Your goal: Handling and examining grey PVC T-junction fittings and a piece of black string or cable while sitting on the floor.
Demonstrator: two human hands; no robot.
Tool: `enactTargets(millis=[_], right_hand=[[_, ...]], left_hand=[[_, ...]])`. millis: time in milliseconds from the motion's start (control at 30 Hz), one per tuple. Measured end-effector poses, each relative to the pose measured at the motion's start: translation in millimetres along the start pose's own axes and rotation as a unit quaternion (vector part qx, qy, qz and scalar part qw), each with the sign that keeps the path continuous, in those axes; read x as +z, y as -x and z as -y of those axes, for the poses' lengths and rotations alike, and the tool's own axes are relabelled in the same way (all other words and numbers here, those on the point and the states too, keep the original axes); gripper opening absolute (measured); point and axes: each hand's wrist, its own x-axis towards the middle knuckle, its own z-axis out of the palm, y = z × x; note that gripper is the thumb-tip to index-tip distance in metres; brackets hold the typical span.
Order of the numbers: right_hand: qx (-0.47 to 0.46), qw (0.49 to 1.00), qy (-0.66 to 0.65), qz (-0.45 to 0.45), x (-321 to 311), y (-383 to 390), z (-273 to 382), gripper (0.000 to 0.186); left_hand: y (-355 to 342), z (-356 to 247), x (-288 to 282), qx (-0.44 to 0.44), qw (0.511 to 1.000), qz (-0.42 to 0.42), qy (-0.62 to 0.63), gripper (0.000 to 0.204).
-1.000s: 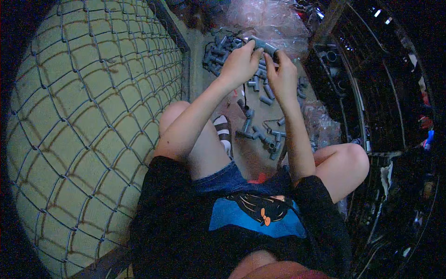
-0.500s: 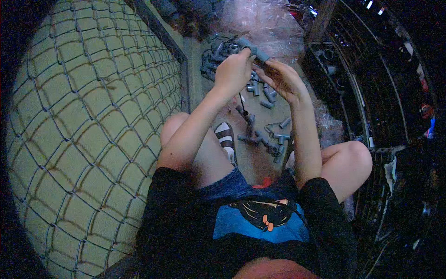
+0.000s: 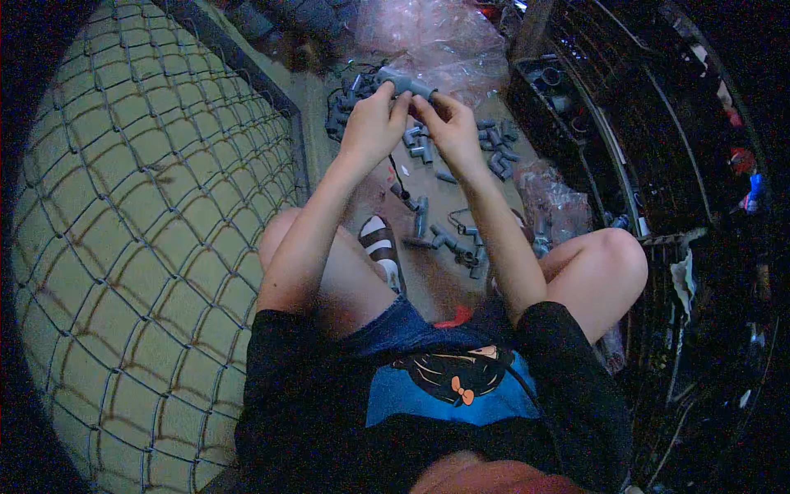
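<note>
Both of my hands are raised over the floor, holding one grey plastic pipe fitting (image 3: 408,85) between them. My left hand (image 3: 374,123) grips its left end, with the fingers mostly hidden behind it. At the other end my right hand (image 3: 453,132) pinches the fitting with thumb and fingers. The thumbs nearly meet below it. Past the hands lies a dense heap of grey pipe fittings (image 3: 355,86). More loose elbow fittings (image 3: 498,152) lie to the right, and several tee-shaped fittings (image 3: 455,240) sit near my feet.
A chain-link fence (image 3: 164,230) runs along my left side. Clear plastic wrapping (image 3: 428,37) lies ahead, with more plastic (image 3: 551,193) by my right knee. Dark crates (image 3: 547,99) and racks stand on the right. My sandalled foot (image 3: 380,247) rests beside the fittings.
The fitting has turned from slanting down rightward to nearly level. My right hand has closed from spread fingers to a pinch on it. The whole view has shifted slightly.
</note>
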Motion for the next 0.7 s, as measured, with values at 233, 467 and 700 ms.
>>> enactTargets(millis=[233, 467, 700], right_hand=[[-0.083, 0.981, 0.012, -0.176, -20, -9, -5, 0.022], [-0.069, 0.979, 0.116, -0.15, -32, -12, 25, 0.023], [-0.108, 0.977, 0.142, -0.115, -24, -5, 47, 0.029]], left_hand=[[7, -5, 9, 0.017, 0.99, -0.042, 0.137, 0.024], [0, 2, 10, 0.004, 0.985, -0.012, 0.172, 0.024], [8, -15, 6, 0.16, 0.958, -0.216, 0.097, 0.017]])
